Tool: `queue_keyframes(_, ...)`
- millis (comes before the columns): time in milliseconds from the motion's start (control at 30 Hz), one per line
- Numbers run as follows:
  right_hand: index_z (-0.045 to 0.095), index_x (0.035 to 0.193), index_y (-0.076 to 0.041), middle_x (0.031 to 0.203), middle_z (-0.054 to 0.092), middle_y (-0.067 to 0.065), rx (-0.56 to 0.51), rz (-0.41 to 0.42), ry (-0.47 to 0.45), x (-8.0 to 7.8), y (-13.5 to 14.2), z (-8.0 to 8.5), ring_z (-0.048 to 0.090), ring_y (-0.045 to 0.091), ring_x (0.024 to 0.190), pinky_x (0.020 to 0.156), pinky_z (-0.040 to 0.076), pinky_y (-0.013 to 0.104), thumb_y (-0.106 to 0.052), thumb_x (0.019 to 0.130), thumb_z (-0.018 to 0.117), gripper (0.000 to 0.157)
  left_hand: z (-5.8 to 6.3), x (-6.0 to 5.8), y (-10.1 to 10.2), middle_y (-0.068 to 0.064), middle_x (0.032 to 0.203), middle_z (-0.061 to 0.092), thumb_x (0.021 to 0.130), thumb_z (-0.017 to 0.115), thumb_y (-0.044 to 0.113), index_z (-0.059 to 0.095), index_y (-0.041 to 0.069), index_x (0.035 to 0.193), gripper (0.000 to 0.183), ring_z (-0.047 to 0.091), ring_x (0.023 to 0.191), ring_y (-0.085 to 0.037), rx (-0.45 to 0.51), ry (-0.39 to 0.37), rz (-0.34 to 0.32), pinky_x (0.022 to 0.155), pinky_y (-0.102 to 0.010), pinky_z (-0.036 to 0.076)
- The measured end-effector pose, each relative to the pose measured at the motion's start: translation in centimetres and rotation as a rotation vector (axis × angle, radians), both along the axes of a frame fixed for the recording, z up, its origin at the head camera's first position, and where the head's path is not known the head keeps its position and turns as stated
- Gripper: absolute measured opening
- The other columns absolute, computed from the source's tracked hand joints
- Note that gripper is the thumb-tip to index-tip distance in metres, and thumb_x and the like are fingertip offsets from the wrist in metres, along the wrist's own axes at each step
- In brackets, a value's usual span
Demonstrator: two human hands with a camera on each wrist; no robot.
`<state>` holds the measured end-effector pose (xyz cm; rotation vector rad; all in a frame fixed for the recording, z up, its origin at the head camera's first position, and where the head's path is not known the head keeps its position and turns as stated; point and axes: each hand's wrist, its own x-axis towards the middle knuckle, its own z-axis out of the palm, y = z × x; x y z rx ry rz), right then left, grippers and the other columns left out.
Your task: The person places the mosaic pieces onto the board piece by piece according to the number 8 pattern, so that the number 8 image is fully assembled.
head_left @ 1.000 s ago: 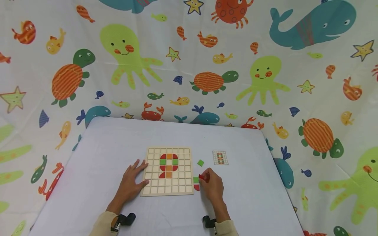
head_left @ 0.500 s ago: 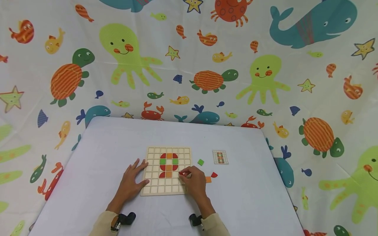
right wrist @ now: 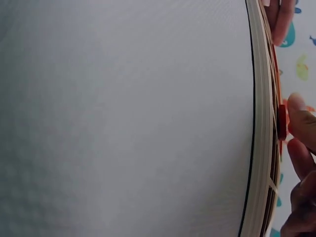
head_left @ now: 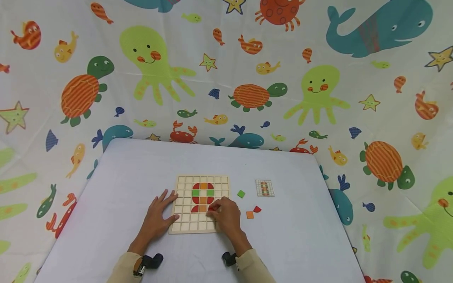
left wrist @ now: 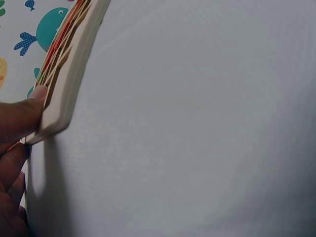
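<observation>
A square wooden grid board (head_left: 185, 226) lies on the white table, with red, orange and green tiles (head_left: 203, 199) set in its middle cells. My left hand (head_left: 155, 215) rests at the board's left edge, fingers spread; in the left wrist view its thumb (left wrist: 22, 116) lies on the rim. Over the board, just right of the lowest orange tile, my right hand (head_left: 228, 216) pinches a red tile (head_left: 211, 209) with one rounded side. The right wrist view has that red tile (right wrist: 282, 122) at the fingertips, low on the board; whether it sits fully in a cell is unclear.
Right of the board lie a loose green tile (head_left: 241, 194), an orange tile (head_left: 250, 215) and a red rounded tile (head_left: 257, 209). Behind them is a small printed pattern card (head_left: 269, 188). A sea-animal cloth (head_left: 226, 55) hangs behind the table.
My right hand has moved left from beside the board to its middle, carrying the red tile. The orange and red loose tiles came into sight. My left hand has stayed put.
</observation>
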<state>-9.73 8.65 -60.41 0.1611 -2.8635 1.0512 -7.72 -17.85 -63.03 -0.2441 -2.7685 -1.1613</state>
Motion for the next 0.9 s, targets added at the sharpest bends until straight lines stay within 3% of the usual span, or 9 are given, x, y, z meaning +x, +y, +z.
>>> queue_keyframes(433,0.082,0.09,-0.024,0.084,0.071,-0.013,0.028,-0.006,-0.028,-0.6,-0.5,0.0,0.067,0.007,0.083,0.064,0.052,0.024,-0.026,0.075,0.097,0.022,0.1,-0.1,-0.2,-0.019,0.163,0.049,0.081,0.089,0.016,0.058,0.008,0.151,0.077,0.032,0.157,-0.051,0.012,-0.045,0.005,0.128,-0.07,0.02)
queue_keyframes(700,0.083,0.095,-0.024,0.094,0.075,-0.011,0.014,-0.002,-0.117,-0.6,-0.4,1.1,0.069,0.011,0.095,0.075,0.055,0.03,-0.021,0.081,0.094,0.018,0.0,0.0,-0.1,-0.021,0.16,0.052,0.081,0.088,0.019,0.059,0.007,0.149,0.075,0.035,0.154,-0.053,0.007,-0.004,0.012,0.125,-0.071,0.024)
queue_keyframes(900,0.082,0.098,-0.022,0.089,0.074,-0.007,-0.077,-0.023,-0.107,-1.2,1.6,1.0,0.063,0.009,0.083,0.063,0.047,0.023,-0.02,0.082,0.093,0.02,0.0,0.0,0.0,-0.02,0.161,0.051,0.081,0.088,0.018,0.059,0.008,0.15,0.075,0.034,0.155,-0.052,0.015,-0.011,0.008,0.127,-0.071,0.022)
